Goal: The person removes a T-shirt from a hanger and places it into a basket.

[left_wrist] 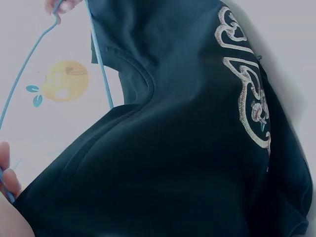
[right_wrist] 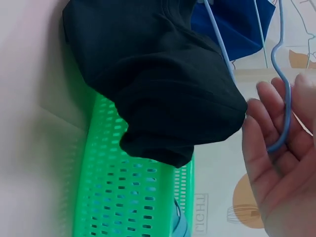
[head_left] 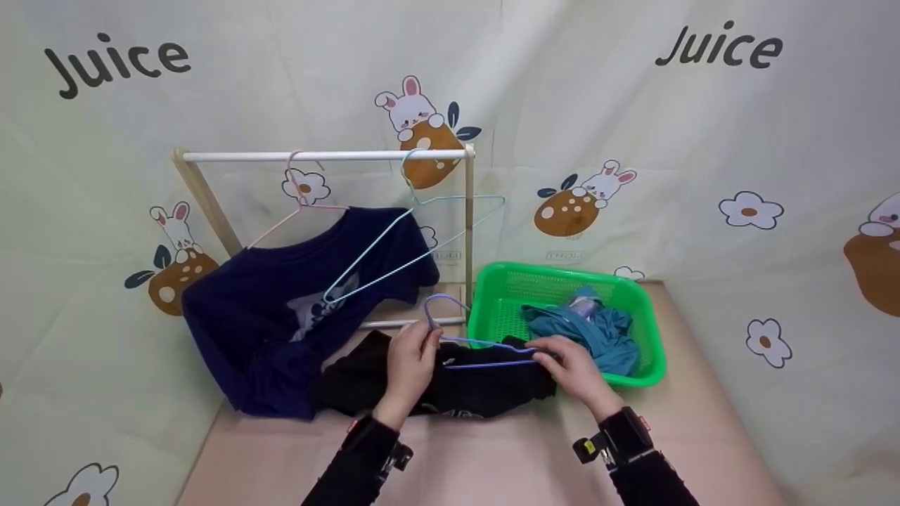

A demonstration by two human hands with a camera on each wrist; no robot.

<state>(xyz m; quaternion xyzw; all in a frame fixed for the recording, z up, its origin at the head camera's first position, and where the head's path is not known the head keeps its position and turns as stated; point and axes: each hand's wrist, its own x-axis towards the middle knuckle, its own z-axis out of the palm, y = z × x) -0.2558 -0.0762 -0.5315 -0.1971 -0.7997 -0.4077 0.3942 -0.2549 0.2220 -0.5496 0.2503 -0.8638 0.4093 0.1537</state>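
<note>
A blue-purple hanger (head_left: 492, 343) is held between both hands above a black shirt (head_left: 492, 390). The left hand (head_left: 410, 362) pinches it near its hook; in the left wrist view its fingers (left_wrist: 9, 180) are at the left edge. The right hand (head_left: 573, 369) grips the hanger's other end, which lies across its curled fingers in the right wrist view (right_wrist: 284, 143). In the left wrist view the hanger's bar (left_wrist: 102, 74) passes into the neck opening of the black shirt (left_wrist: 163, 148), which has a light embroidered pattern.
Behind the hands stands a rack with a white rail (head_left: 351, 155). A navy shirt (head_left: 246, 302) hangs there on a pink hanger (head_left: 278, 226), beside a bare mint hanger (head_left: 373, 246). A green basket (head_left: 650, 323) at the right holds teal cloth (head_left: 576, 327).
</note>
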